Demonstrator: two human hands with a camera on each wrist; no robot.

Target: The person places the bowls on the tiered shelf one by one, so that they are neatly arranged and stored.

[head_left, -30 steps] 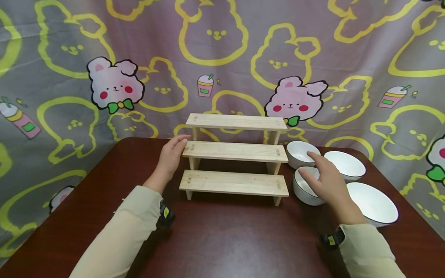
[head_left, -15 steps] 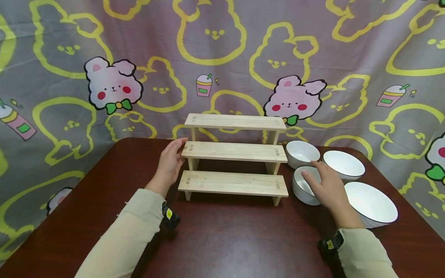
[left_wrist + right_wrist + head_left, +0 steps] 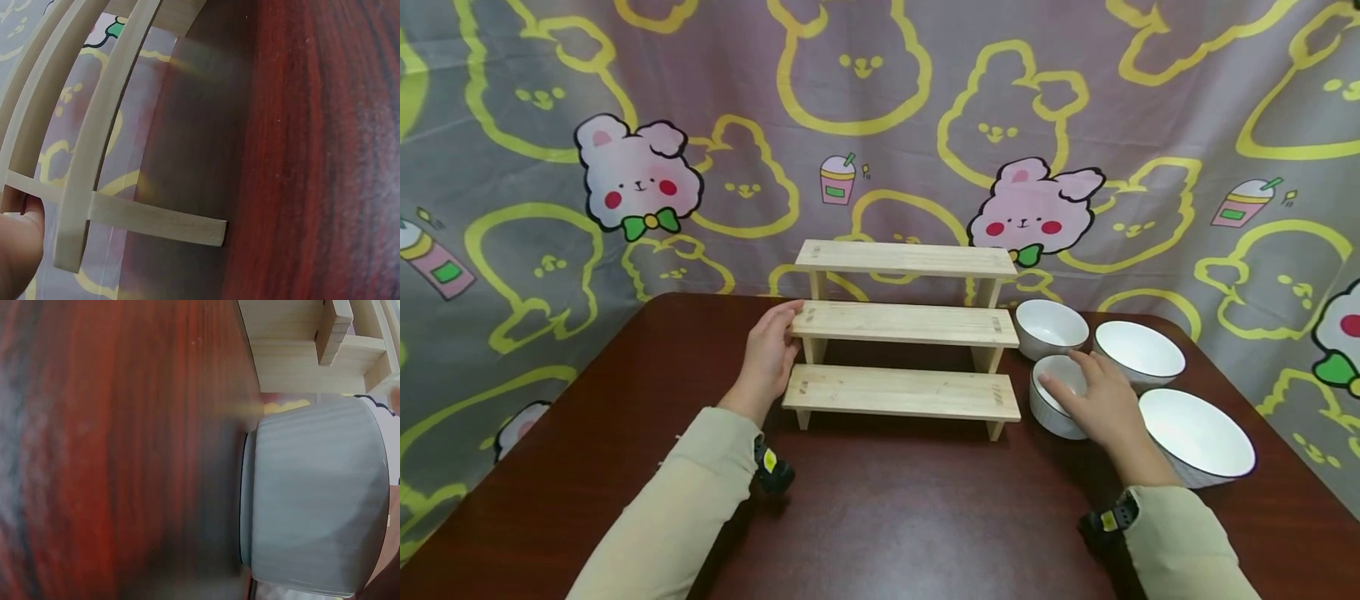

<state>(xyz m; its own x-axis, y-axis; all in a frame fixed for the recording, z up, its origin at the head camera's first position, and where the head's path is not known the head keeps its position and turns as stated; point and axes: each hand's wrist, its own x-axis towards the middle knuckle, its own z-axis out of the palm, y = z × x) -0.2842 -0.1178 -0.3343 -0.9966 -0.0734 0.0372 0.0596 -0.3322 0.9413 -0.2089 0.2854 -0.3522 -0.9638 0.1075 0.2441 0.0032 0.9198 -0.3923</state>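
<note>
A three-tier wooden stand (image 3: 902,392) stands on the table, its side and shelf edges close in the left wrist view (image 3: 156,222). At the left end of its middle shelf is my left hand (image 3: 765,358), fingertips against the shelf corner; in the left wrist view the thumb (image 3: 22,244) lies by the side support. My right hand (image 3: 1101,400) is spread over the nearer small white bowl (image 3: 1052,412), thumb above its left part, fingers over its far right side. The right wrist view shows that bowl's outer wall (image 3: 319,500) upright on the table; finger contact is unclear.
Another small bowl (image 3: 1051,329) stands behind, right of the stand. Two wider white bowls (image 3: 1138,350), (image 3: 1198,433) stand farther right on the dark red table (image 3: 895,508). A patterned curtain (image 3: 737,75) hangs behind.
My right hand has shifted slightly left and lower over the nearer small bowl. The left hand has drawn its fingers back a little along the shelf end. Stand and bowls keep their places.
</note>
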